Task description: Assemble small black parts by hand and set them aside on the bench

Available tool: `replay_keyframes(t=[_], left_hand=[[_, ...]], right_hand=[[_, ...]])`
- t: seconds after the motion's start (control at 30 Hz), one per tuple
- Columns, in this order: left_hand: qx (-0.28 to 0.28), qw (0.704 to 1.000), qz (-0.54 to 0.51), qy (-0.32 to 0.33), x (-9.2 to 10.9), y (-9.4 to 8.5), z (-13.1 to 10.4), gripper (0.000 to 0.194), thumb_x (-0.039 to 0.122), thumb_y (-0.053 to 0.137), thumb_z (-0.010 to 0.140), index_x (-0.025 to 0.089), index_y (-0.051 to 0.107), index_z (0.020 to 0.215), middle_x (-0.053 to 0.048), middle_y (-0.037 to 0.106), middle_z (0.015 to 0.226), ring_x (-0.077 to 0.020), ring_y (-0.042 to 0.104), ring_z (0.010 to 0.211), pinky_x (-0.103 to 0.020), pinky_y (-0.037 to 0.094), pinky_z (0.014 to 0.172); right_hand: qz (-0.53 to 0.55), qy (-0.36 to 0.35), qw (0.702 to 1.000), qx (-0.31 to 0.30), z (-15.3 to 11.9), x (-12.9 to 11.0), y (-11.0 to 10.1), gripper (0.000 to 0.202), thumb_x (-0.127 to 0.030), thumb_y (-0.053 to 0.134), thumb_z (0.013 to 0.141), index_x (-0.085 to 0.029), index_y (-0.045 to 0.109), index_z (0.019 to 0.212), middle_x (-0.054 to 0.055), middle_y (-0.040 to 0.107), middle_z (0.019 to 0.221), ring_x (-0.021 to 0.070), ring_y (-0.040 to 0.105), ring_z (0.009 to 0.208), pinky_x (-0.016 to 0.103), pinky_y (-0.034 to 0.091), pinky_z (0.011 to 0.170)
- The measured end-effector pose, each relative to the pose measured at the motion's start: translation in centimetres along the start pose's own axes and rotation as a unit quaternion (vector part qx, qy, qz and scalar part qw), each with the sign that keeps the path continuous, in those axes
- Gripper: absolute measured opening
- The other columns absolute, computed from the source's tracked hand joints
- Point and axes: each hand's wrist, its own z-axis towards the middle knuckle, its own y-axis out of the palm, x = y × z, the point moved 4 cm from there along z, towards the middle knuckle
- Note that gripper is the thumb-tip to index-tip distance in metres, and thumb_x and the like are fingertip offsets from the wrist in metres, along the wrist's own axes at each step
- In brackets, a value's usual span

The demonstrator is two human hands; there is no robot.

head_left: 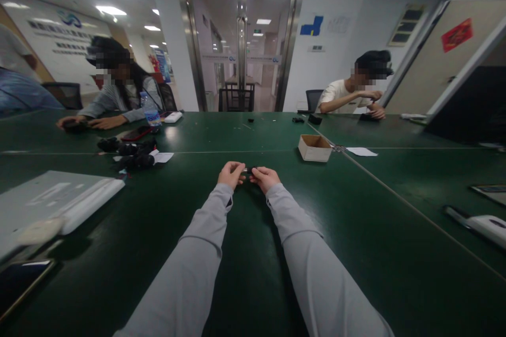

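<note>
Both of my hands meet over the green table (253,253), in the middle of the view. Between them is a small black piece with a pale, shiny end (249,170); it is too small for me to tell its kind. My left hand (231,174) pinches it at the pale end. On the black end, the fingers of my right hand (265,177) are closed. The fingers partly cover the piece.
An open cardboard box (315,154) stands to the right, beside a white paper (361,151). Leftward are black gear (134,155), a water bottle (150,111) and a large grey case (55,202). A phone (23,281) lies front left. Two people sit across the table, handling dark items.
</note>
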Motion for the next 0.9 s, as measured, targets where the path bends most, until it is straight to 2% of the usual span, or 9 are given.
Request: replay_keyframes(t=[0.03, 0.1, 0.17, 0.23, 0.33, 0.4, 0.53, 0.73, 0.9], left_hand=[[0.000, 1.000, 0.018, -0.009, 0.0, 0.0, -0.1, 0.029, 0.041, 0.058, 0.069, 0.014, 0.054, 0.079, -0.003, 0.058, 0.069, -0.0083, 0.051, 0.045, -0.019, 0.037, 0.039], [-0.014, 0.999, 0.035, 0.023, 0.4, 0.1, -0.1, 0.025, 0.039, 0.057, 0.070, 0.014, 0.053, 0.074, -0.001, 0.054, 0.061, -0.0072, 0.048, 0.044, -0.018, 0.035, 0.039], [-0.035, 0.997, 0.014, 0.063, 0.7, 0.2, -0.2, 0.021, 0.027, 0.064, 0.063, 0.014, 0.054, 0.076, -0.001, 0.056, 0.069, -0.0081, 0.053, 0.056, -0.017, 0.041, 0.047], [-0.043, 0.997, -0.016, 0.057, 0.6, 0.2, -0.2, 0.028, 0.020, 0.066, 0.059, 0.015, 0.053, 0.084, -0.002, 0.057, 0.077, -0.0094, 0.057, 0.064, -0.018, 0.045, 0.053], [-0.033, 0.999, -0.003, 0.017, 0.2, 0.1, -0.2, 0.025, 0.030, 0.057, 0.070, 0.016, 0.050, 0.090, 0.001, 0.054, 0.065, -0.0083, 0.051, 0.047, -0.019, 0.039, 0.042], [-0.032, 0.999, 0.022, 0.030, 0.3, 0.2, -0.2, 0.021, 0.031, 0.054, 0.073, 0.016, 0.051, 0.088, 0.002, 0.052, 0.061, -0.0072, 0.047, 0.042, -0.018, 0.036, 0.039], [-0.045, 0.997, 0.030, 0.052, 0.3, 0.3, -0.1, 0.022, 0.018, 0.057, 0.065, 0.017, 0.054, 0.087, -0.002, 0.055, 0.078, -0.0097, 0.054, 0.062, -0.018, 0.043, 0.048], [-0.043, 0.997, 0.018, 0.067, 0.4, 0.1, -0.2, 0.028, 0.014, 0.054, 0.062, 0.017, 0.055, 0.090, -0.002, 0.055, 0.079, -0.0099, 0.054, 0.062, -0.019, 0.043, 0.051], [-0.052, 0.989, 0.007, 0.139, 1.2, -0.1, -0.3, 0.024, 0.015, 0.058, 0.060, 0.015, 0.058, 0.083, -0.004, 0.059, 0.081, -0.0127, 0.057, 0.075, -0.026, 0.047, 0.071]], right_hand=[[-0.003, 0.002, 1.000, -0.002, 0.0, 0.0, 0.0, 0.017, -0.012, 0.076, 0.062, -0.009, 0.059, 0.063, 0.002, 0.055, 0.058, 0.0098, 0.056, 0.049, 0.016, 0.050, 0.044], [-0.007, 0.004, 1.000, -0.001, 0.0, 0.0, -0.1, 0.017, -0.012, 0.076, 0.062, -0.009, 0.059, 0.062, 0.001, 0.055, 0.057, 0.0097, 0.056, 0.049, 0.016, 0.050, 0.043], [-0.007, 0.005, 1.000, 0.004, 0.1, 0.0, -0.1, 0.016, -0.012, 0.075, 0.062, -0.009, 0.059, 0.062, 0.001, 0.055, 0.057, 0.0097, 0.056, 0.049, 0.016, 0.049, 0.043], [-0.002, 0.003, 1.000, 0.005, 0.1, 0.0, -0.1, 0.015, -0.011, 0.075, 0.062, -0.008, 0.060, 0.063, 0.002, 0.056, 0.059, 0.0099, 0.056, 0.049, 0.016, 0.049, 0.043], [-0.004, 0.000, 1.000, 0.004, 0.0, 0.0, 0.0, 0.013, -0.010, 0.073, 0.063, -0.008, 0.060, 0.063, 0.001, 0.055, 0.059, 0.0098, 0.056, 0.049, 0.016, 0.049, 0.042], [-0.009, -0.002, 1.000, 0.005, 0.0, -0.1, 0.0, 0.013, -0.010, 0.072, 0.064, -0.008, 0.060, 0.062, 0.001, 0.055, 0.059, 0.0094, 0.055, 0.048, 0.016, 0.049, 0.041], [-0.016, 0.005, 1.000, 0.000, -0.1, -0.1, 0.1, 0.014, -0.012, 0.073, 0.064, -0.009, 0.059, 0.063, 0.002, 0.056, 0.059, 0.0091, 0.055, 0.048, 0.015, 0.048, 0.042], [-0.023, 0.005, 1.000, -0.006, -0.2, -0.1, 0.0, 0.017, -0.015, 0.074, 0.064, -0.009, 0.058, 0.063, 0.001, 0.055, 0.056, 0.0095, 0.055, 0.048, 0.016, 0.048, 0.043], [-0.014, 0.011, 1.000, 0.000, -0.3, -0.2, 0.2, 0.019, -0.015, 0.075, 0.064, -0.010, 0.056, 0.063, 0.001, 0.054, 0.054, 0.0099, 0.055, 0.047, 0.016, 0.048, 0.041]])
